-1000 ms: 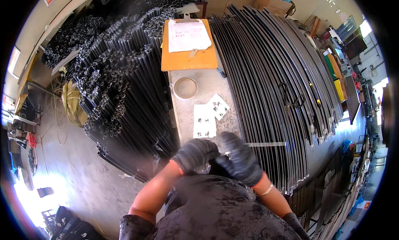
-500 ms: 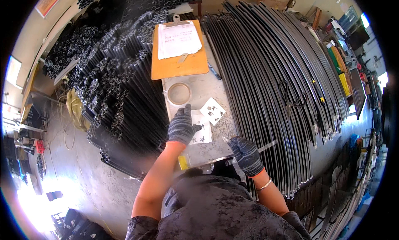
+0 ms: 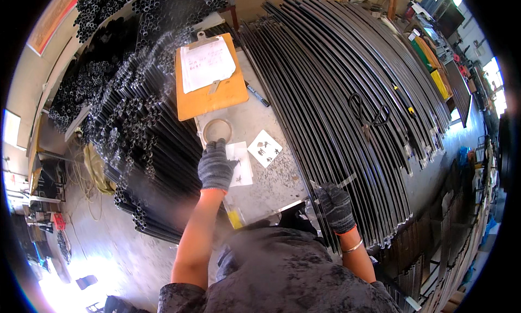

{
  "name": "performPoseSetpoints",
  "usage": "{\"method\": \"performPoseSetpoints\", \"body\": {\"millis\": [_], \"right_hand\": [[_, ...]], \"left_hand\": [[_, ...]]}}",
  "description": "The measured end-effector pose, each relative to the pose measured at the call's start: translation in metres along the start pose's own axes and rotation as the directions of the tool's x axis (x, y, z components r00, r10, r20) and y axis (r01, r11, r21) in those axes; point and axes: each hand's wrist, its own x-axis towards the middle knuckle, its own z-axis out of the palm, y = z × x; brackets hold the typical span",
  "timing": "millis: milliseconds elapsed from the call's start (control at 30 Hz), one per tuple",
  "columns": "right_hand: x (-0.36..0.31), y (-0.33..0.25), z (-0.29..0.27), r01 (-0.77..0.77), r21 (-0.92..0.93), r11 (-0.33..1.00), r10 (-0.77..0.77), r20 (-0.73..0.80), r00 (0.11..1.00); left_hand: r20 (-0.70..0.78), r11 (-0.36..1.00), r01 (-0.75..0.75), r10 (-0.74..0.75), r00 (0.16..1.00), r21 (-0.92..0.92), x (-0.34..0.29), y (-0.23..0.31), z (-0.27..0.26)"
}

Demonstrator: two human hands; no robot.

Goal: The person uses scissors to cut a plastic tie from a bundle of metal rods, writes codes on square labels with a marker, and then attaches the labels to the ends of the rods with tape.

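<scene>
Both my hands wear dark grey knitted gloves with orange cuffs. My left hand (image 3: pixel 216 165) lies at the left side of a small metal table (image 3: pixel 277 185), fingers stretched forward, fingertips at the near rim of a tape roll (image 3: pixel 229 129). Its thumb side overlaps white paper slips (image 3: pixel 242 174) with dark handwriting. Right of these, a square white card (image 3: pixel 265 148) with dark writing lies turned cornerwise. My right hand (image 3: pixel 336 207) is closed, over the near left ends of the long metal bars (image 3: pixel 320 112); a small pale bit shows at its fingertips, too small to name.
An orange clipboard (image 3: pixel 217 102) with a written sheet rests at the table's far end, a marker pen (image 3: pixel 257 95) beside it. Black-handled scissors (image 3: pixel 368 117) lie on the bars. Bundled dark tubes (image 3: pixel 141 123) are stacked on the left. Yellow tape (image 3: pixel 235 219) marks the near left table corner.
My view has turned, so the table and clipboard sit further left. My right hand has moved right, off the table's edge and over the bars. My left hand stays by the tape roll and paper slips.
</scene>
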Motion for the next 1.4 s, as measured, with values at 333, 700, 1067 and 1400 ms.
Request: {"method": "performPoseSetpoints", "body": {"millis": [333,700,1067,1400], "right_hand": [[-0.002,-0.006,-0.006,0.002,0.077,0.997,0.004,-0.076,0.997],[0.052,-0.059,-0.012,0.334,-0.302,0.893,-0.382,-0.115,0.917],[0.071,-0.111,0.014,0.369,-0.311,0.876,-0.355,0.103,0.929],[0.070,-0.124,0.026,0.411,-0.305,0.859,-0.430,0.006,0.903]], "left_hand": [[0.123,0.969,-0.225,0.211,0.970,0.107,0.025,0.071,0.014],[0.141,0.427,0.033,0.225,0.964,-0.904,0.004,0.092,-0.019],[0.078,0.363,0.025,0.132,0.988,-0.931,-0.029,0.081,-0.069],[0.163,0.050,0.155,0.281,0.946,-0.987,-0.036,0.069,-0.088]]}}
